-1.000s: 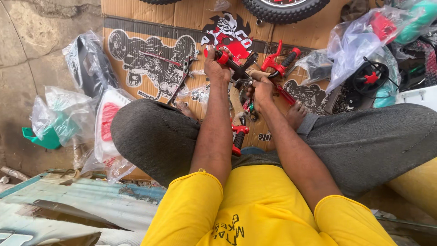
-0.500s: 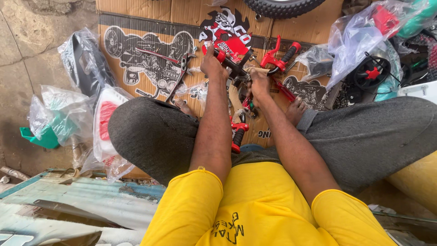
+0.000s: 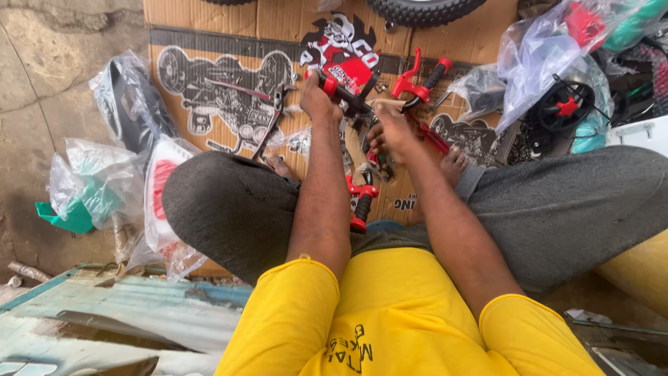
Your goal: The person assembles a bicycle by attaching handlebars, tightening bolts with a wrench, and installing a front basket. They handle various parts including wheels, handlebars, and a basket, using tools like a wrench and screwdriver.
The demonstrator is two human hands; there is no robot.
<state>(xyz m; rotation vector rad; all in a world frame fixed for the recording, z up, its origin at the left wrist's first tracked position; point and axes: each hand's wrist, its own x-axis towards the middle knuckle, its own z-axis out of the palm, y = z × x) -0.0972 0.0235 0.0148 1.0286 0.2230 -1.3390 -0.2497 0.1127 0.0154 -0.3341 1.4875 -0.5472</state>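
Red-and-black handlebar assembly (image 3: 362, 104) lies on the flattened cardboard (image 3: 209, 28) between our knees, head view. Our left hand (image 3: 319, 97) is clenched round its upper grip end. Our right hand (image 3: 391, 131) closes on the middle of the bar; we cannot tell what the fingers pinch there. A red brake lever (image 3: 412, 82) sits just beside it; plastic bags (image 3: 543, 63) lie right.

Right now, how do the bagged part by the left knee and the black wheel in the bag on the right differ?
The white-and-red part lies left of the left knee; the black wheel lies far right. The part is pale with red patches; the wheel is dark with a red hub. Both sit in clear plastic, away from either hand.
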